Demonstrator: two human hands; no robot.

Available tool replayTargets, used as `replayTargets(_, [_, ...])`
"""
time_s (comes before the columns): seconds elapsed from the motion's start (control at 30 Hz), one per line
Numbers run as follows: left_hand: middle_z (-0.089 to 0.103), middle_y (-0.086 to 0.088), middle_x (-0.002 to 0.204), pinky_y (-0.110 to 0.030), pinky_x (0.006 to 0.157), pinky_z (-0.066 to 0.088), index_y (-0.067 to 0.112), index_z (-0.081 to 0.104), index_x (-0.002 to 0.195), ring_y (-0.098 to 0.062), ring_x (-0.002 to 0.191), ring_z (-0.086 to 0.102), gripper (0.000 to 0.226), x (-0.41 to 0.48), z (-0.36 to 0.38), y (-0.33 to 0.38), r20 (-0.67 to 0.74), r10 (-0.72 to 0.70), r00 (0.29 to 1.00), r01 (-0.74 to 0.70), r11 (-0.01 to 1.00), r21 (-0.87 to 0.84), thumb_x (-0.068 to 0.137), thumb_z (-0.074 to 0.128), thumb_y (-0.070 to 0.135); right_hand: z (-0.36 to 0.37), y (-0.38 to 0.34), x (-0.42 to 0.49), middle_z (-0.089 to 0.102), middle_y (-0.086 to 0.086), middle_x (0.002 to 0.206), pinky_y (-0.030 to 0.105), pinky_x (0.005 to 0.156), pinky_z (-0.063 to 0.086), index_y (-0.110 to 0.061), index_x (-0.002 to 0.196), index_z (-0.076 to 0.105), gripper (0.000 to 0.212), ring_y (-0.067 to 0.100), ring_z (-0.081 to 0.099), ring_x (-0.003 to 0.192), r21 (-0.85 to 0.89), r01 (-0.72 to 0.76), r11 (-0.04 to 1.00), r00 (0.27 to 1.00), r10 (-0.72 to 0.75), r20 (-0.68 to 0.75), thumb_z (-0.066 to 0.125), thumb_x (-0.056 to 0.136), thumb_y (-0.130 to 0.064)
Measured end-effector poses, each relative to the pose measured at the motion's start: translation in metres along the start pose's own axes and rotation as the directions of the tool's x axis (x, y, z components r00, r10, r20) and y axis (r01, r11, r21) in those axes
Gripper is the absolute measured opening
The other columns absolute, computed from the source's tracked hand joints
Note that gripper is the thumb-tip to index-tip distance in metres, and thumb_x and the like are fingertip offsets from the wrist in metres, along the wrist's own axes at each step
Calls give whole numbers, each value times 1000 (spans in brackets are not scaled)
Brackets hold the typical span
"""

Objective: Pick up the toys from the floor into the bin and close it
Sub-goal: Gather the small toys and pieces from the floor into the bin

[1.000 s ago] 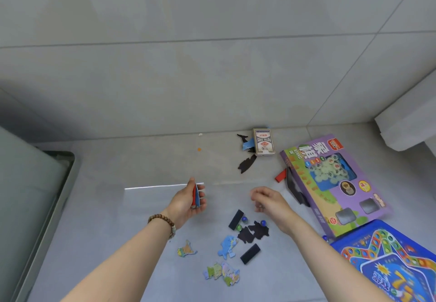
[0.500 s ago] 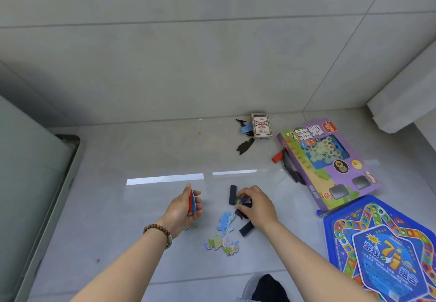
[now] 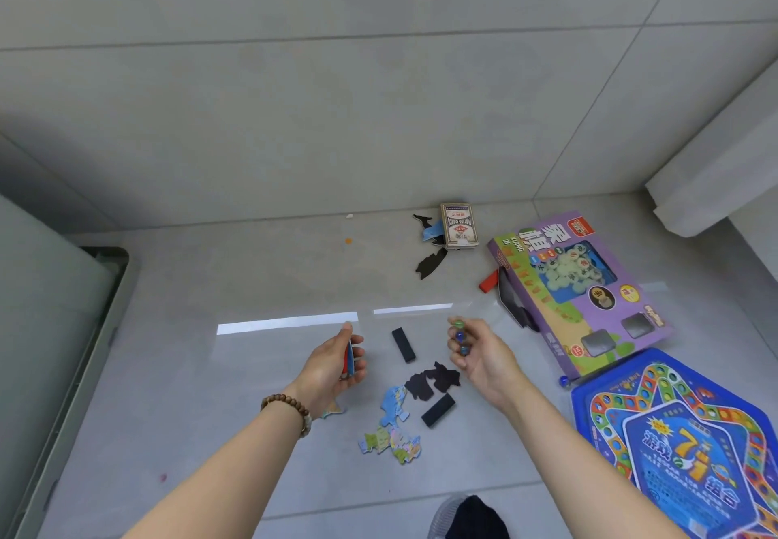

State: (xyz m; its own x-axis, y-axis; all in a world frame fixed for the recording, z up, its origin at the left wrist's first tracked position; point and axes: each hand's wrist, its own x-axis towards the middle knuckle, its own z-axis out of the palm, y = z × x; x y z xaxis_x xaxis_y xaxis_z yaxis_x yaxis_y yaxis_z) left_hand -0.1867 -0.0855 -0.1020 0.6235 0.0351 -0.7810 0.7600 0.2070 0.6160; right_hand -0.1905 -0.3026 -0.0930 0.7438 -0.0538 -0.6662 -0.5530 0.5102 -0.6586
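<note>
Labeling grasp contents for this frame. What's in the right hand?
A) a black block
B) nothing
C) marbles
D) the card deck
C: the right hand pinches marbles at its fingertips, while the left hand holds flat red and blue pieces.

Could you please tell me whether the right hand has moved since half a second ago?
Yes: the right hand lifted off the black puzzle pieces toward the purple box, pinching marbles.

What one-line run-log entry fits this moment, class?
left hand: holds red-blue pieces | right hand: pinches marbles | floor: blocks, puzzle pieces lie loose
</note>
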Motion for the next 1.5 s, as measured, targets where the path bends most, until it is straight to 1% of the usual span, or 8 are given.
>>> replayTargets(0.2, [55, -7, 82, -30, 68, 53, 10, 60, 93, -17, 72, 55, 30, 6, 9, -4, -4, 3, 1000, -3, 998, 60, 93, 51, 39, -40, -15, -3, 40, 1, 55, 22, 49, 32, -12, 66, 51, 36, 13, 35, 51, -450, 55, 891, 968, -158, -195, 57, 90, -37])
replayTargets(0.43, [53, -6, 81, -28, 65, 51, 10, 59, 91, -17, 73, 54, 28, 5, 23, -21, 5, -22, 1000, 22, 996, 85, 94, 50, 37, -73, 46, -23, 44, -12, 53, 14, 51, 33, -17, 74, 66, 17, 10, 37, 54, -670, 195, 717, 938, -337, -88, 81, 71, -26])
replayTargets(0.77, [53, -7, 80, -28, 65, 51, 9, 59, 92, -18, 72, 54, 27, -1, 33, -26, 10, -45, 999, 43, 994, 99, 95, 50, 35, -73, 72, -31, 56, -11, 67, 26, 55, 41, -27, 81, 48, 24, 14, 57, 62, -965, 74, 253, 882, -468, -55, 60, 85, -48])
replayTargets(0.8, [53, -7, 80, -29, 66, 51, 9, 59, 93, -18, 72, 54, 27, -2, 34, -25, 11, -44, 999, 43, 994, 105, 95, 50, 35, -71, 70, -29, 56, -9, 66, 26, 54, 40, -25, 79, 47, 25, 15, 56, 62, -961, 66, 268, 882, -466, -69, 58, 86, -46])
replayTargets(0.87, [53, -7, 82, -28, 65, 51, 9, 59, 93, -18, 73, 54, 27, -2, 35, -24, 15, -35, 999, 33, 991, 127, 94, 50, 35, -69, 62, -26, 50, -7, 59, 25, 52, 36, -20, 72, 49, 27, 15, 49, 58, -833, 101, 544, 896, -414, -162, 55, 91, -39])
replayTargets(0.97, [53, -7, 80, -27, 65, 52, 10, 58, 91, -17, 73, 53, 27, -2, 41, -21, 24, -20, 999, 15, 982, 186, 93, 53, 35, -70, 38, -25, 38, -4, 50, 19, 40, 25, -14, 68, 49, 35, 11, 32, 45, -234, 23, 972, 951, -93, -296, 45, 97, -31])
replayTargets(1.1, [40, -5, 63, -24, 54, 41, 13, 44, 71, -17, 57, 38, 36, 6, 49, -16, -33, 76, 997, -59, 927, 369, 87, 61, 41, -74, 18, -24, 48, 0, 57, 19, 37, 22, -13, 66, 49, 35, 12, 38, 48, 19, -51, 999, 975, 53, -214, 48, 95, -33])
replayTargets(1.5, [54, 2, 96, -29, 75, 47, 22, 57, 100, -18, 85, 52, 45, 27, 51, -17, -62, 315, 947, -217, 769, 601, 66, 83, 35, -63, 21, -14, 30, -1, 58, 18, 42, 20, -13, 70, 50, 30, 10, 25, 50, -335, -45, 941, 985, -14, -170, 60, 89, -33])
